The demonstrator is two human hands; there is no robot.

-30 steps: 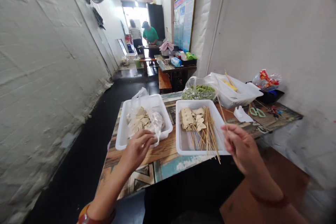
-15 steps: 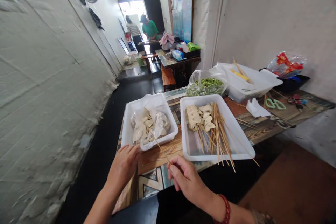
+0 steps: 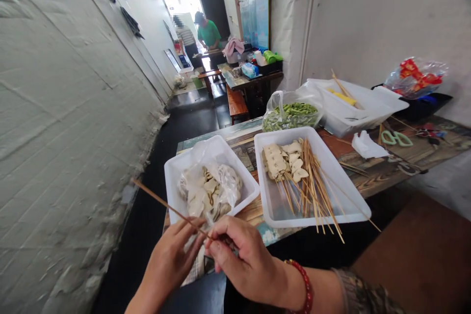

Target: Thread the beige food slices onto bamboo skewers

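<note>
A thin wooden skewer point(image 3: 165, 204) slants up and left from the fingertips of my right hand point(image 3: 246, 260), which pinches its near end. My left hand point(image 3: 172, 255) is close against it, fingers stretched loosely under the skewer, with the fingertips almost meeting my right hand. Just beyond sits a white tray point(image 3: 172, 181) holding pale, thin food slices point(image 3: 208, 191) in a clear plastic bag. To the right, another white tray point(image 3: 274, 216) holds skewered pale slices point(image 3: 275, 159) and a bundle of bare skewers point(image 3: 312, 181), several reaching past its near rim.
A bag of green vegetables point(image 3: 294, 114) and a white container point(image 3: 333, 113) stand behind the trays. Green-handled scissors point(image 3: 396, 138) and a crumpled white bag point(image 3: 368, 146) lie to the right. Beyond are a wooden bench point(image 3: 236, 103) and two people near the doorway.
My right hand has brought the skewer nearer and its far end has swung left, away from the bagged slices. My left hand has moved from the left tray's edge to beside my right hand.
</note>
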